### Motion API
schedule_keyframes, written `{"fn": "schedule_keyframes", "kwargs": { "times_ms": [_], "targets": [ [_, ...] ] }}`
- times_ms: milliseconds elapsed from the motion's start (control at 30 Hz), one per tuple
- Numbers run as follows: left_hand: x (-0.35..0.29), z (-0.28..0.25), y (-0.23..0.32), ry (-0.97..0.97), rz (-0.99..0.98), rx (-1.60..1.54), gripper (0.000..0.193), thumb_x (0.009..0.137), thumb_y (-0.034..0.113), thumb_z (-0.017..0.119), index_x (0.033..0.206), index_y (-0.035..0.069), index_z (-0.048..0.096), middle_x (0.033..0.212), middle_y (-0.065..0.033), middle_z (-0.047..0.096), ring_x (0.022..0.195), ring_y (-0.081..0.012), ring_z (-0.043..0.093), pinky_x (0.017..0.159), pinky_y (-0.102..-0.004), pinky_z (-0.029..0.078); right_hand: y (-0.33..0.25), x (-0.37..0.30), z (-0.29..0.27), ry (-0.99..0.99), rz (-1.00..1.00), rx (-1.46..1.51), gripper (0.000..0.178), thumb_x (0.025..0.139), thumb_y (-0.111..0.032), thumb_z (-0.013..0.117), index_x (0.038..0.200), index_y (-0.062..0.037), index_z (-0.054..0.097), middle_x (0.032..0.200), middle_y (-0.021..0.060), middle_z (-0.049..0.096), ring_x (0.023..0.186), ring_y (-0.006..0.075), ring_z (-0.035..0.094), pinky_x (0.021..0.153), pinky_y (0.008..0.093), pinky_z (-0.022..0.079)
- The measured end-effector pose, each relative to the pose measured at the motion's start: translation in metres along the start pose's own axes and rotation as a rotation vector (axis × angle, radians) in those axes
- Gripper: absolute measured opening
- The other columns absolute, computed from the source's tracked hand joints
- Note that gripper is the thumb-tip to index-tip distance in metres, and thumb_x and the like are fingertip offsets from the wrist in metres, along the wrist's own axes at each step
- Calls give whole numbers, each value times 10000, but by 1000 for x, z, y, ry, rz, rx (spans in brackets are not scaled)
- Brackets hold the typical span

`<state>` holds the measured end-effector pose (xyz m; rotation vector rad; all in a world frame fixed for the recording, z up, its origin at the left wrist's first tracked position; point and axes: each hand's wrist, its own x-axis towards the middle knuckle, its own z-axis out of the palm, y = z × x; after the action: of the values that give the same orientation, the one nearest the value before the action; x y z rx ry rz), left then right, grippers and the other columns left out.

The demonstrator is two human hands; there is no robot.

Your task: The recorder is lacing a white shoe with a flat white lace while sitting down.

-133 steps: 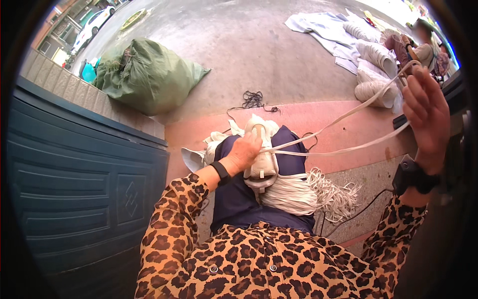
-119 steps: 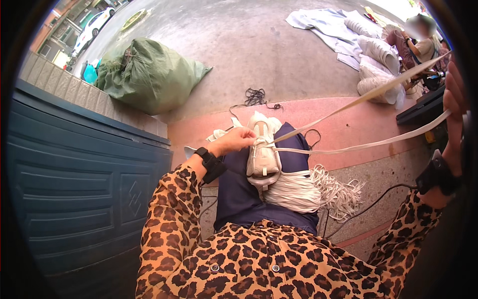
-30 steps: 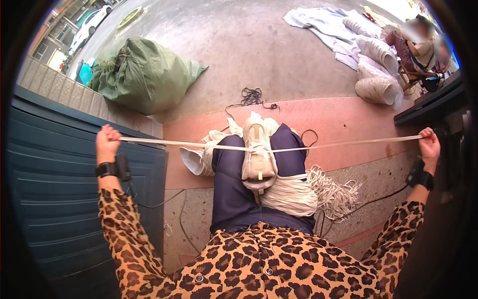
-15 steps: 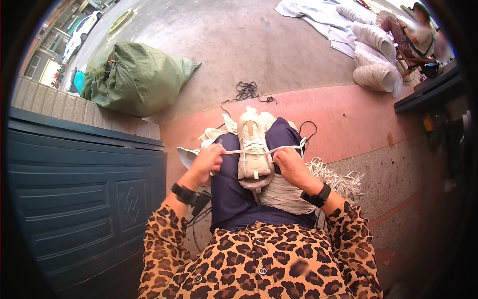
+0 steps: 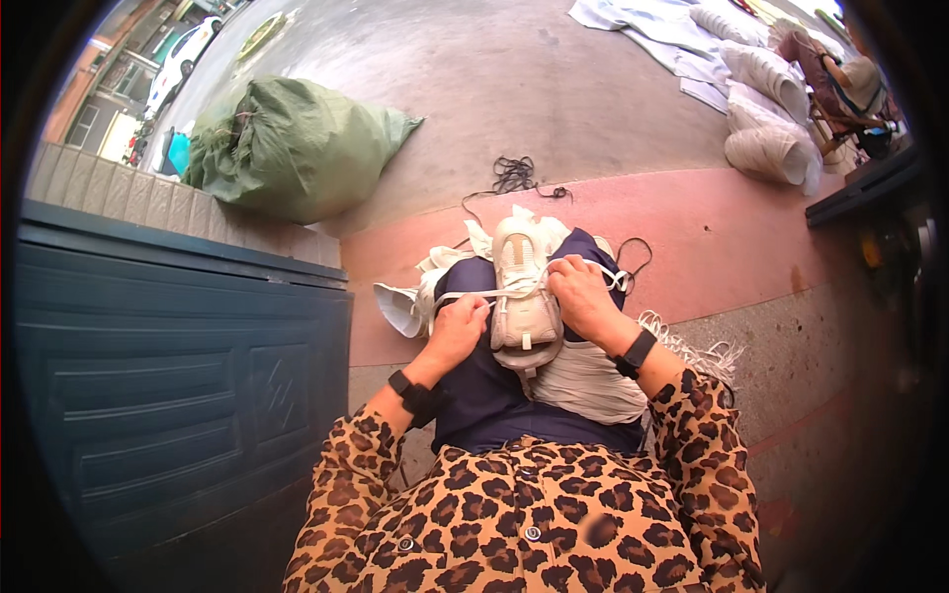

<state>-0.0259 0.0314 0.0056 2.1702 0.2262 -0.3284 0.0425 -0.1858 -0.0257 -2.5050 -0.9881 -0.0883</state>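
A cream sneaker [image 5: 526, 321] rests between my thighs, its heel with a small pull tab toward me. A flat white shoelace [image 5: 509, 293] runs across its top and bends into loops on both sides. My left hand [image 5: 458, 329] is closed on the lace just left of the shoe. At the shoe's right side, a little farther away, my right hand [image 5: 583, 295] pinches the lace, with a loop of it trailing to the right. The fingertips of both hands are partly hidden.
A bundle of white laces [image 5: 591, 383] lies over my right thigh. White pieces [image 5: 398, 306] stick out beyond my left knee. Black cord [image 5: 514, 175] lies on the floor ahead. A green sack [image 5: 306, 148] and blue door [image 5: 178, 376] stand left; white rolls [image 5: 771, 153] and a seated person are far right.
The lace was stretched nearly straight across the shoe and now hangs in looser bends. My left hand has come closer to the shoe; my right hand has moved farther forward. The whole view has shifted slightly.
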Motion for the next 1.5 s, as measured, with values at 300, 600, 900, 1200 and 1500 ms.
{"fn": "schedule_keyframes", "kwargs": {
  "times_ms": [300,600,900,1200,1500],
  "targets": [
    [12,-3,6,205,551,655,5,722,67,555,721,72,551,714,-89,503,733,-292,494,631,-409,409,-12,-4,5,107,125,-53,59,729,-146,577,756,-94,584,781,37,556,821,221,513,724,368,360],
    [32,-1,3,42,540,794,43,723,68,551,698,39,532,736,-132,514,735,-319,502,627,-435,410,-36,-16,-6,-35,276,-197,131,734,-213,589,757,-97,645,741,48,553,782,216,518,661,383,383],
    [25,-2,18,23,444,598,47,713,37,605,737,23,568,750,-127,534,740,-318,487,666,-400,405,-44,-13,10,0,356,-95,166,700,-217,573,775,-98,661,788,56,560,832,205,467,700,362,325],
    [34,1,35,-146,560,817,33,711,16,610,738,6,593,728,-118,541,749,-299,497,674,-388,419,-43,-14,3,75,298,-78,148,672,-196,575,735,-81,644,742,53,565,780,194,473,659,343,328],
    [1,21,28,40,93,462,214,822,63,558,986,-68,601,939,-58,626,862,-83,551,749,-221,431,-46,-7,8,0,301,-85,151,651,-199,596,743,-93,653,751,49,562,781,195,475,624,330,327]
  ]
}}
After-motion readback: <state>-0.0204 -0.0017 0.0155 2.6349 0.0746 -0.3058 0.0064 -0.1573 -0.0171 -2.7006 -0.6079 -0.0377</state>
